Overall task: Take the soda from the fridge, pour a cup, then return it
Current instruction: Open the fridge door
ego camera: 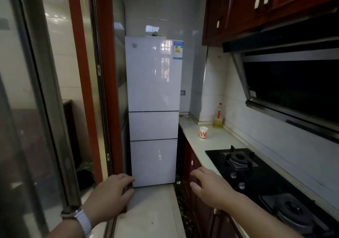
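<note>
Fridge point(153, 90): white, doors closed. Cup point(203, 132): upright on counter point(216, 142). Left hand point(108, 195), right hand point(211, 186): outstretched, fingers relaxed, holding nothing.

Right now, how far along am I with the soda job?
Barely started. Done: nothing visible; the fridge has all three doors shut and no soda shows. In hand: the left hand and right hand are empty, held out toward the fridge. Left: open it, take the soda, fill the paper cup on the counter, return the soda.
</note>
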Tool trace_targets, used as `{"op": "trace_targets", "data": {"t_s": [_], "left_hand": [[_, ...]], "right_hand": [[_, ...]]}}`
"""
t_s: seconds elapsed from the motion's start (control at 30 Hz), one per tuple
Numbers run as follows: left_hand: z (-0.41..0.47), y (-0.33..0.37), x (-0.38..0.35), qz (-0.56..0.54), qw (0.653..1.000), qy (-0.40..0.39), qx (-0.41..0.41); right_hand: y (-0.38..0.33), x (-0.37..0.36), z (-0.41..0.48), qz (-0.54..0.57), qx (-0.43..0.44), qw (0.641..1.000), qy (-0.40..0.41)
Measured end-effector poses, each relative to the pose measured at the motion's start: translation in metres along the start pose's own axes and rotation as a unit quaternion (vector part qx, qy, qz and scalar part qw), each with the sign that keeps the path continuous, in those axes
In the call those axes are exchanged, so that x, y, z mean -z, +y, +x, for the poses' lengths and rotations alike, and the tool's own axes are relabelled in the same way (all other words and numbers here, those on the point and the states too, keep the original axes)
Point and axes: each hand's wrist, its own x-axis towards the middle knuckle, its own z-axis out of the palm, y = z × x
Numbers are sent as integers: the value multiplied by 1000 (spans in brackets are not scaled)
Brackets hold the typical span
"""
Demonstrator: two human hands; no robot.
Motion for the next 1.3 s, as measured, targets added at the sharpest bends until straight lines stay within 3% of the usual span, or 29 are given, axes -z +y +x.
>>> {"op": "trace_targets", "data": {"t_s": [0.4,0.7,1.03,1.3], "left_hand": [[170,12,-27,29,999,-34,6],[257,28,-32,23,1000,-7,13],[319,-26,-35,-1,998,18,54],[415,-115,-58,-26,998,1,66]], "right_hand": [[109,-1,140,9,1,998,-68],[167,29,233,15,20,999,-24],[166,-2,323,48,44,997,-46],[153,-23,431,14,40,998,-55]]}}
